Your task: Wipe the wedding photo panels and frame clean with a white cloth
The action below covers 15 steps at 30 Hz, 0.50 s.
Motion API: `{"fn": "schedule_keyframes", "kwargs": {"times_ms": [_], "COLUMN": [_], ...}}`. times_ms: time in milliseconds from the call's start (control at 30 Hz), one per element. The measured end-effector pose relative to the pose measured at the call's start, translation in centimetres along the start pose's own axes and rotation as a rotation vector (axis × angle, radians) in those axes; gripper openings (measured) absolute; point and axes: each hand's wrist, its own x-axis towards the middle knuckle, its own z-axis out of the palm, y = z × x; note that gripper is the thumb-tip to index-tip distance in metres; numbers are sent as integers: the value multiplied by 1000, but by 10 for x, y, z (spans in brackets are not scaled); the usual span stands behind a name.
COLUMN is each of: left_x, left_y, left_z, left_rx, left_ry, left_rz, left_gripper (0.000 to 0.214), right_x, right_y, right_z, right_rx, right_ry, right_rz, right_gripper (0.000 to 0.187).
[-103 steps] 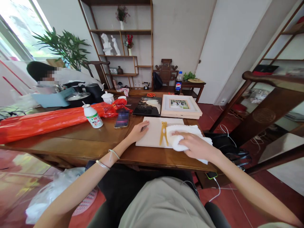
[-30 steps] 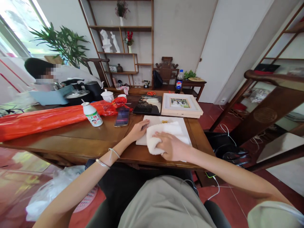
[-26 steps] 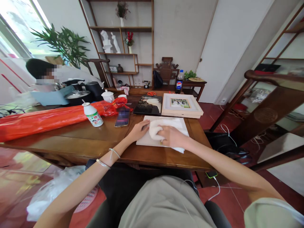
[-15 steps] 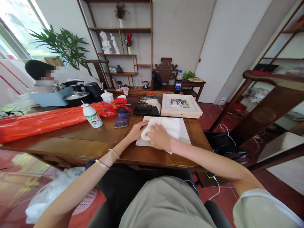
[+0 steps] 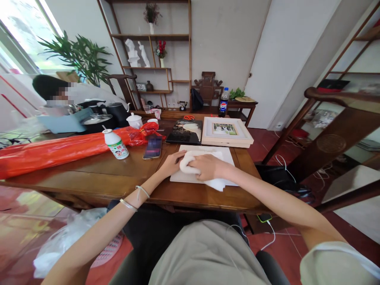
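Observation:
A flat white panel (image 5: 175, 176) lies on the wooden table in front of me. My right hand (image 5: 208, 167) is closed on a white cloth (image 5: 187, 163), bunched at the fingers and pressed against the panel. The cloth's loose end hangs over the panel's near edge. At the panel's left side, my left hand (image 5: 173, 164) lies with its fingers stretched out onto the surface, close to the cloth. Part of those fingers is hard to make out.
Behind the panel are a framed photo (image 5: 227, 130) and a dark picture board (image 5: 184, 132). To the left are a phone (image 5: 152, 148), a white bottle (image 5: 115, 145) and a red plastic-wrapped bundle (image 5: 59, 148). A cola bottle (image 5: 223, 103) stands at the back. Another person leans over at far left.
My right hand has shifted right, still holding the cloth. More of the cloth now drapes past the panel's near edge. The left hand has stayed almost in place.

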Motion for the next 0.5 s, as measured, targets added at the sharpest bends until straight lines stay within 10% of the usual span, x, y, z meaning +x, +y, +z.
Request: {"fn": "schedule_keyframes", "kwargs": {"times_ms": [500], "left_x": [0], "left_y": [-3], "left_z": [4], "left_rx": [97], "left_ry": [44], "left_rz": [-32], "left_gripper": [35], "right_x": [72], "right_y": [68], "right_z": [4], "right_rx": [155], "right_ry": [93], "right_rz": [66], "right_gripper": [27]}}
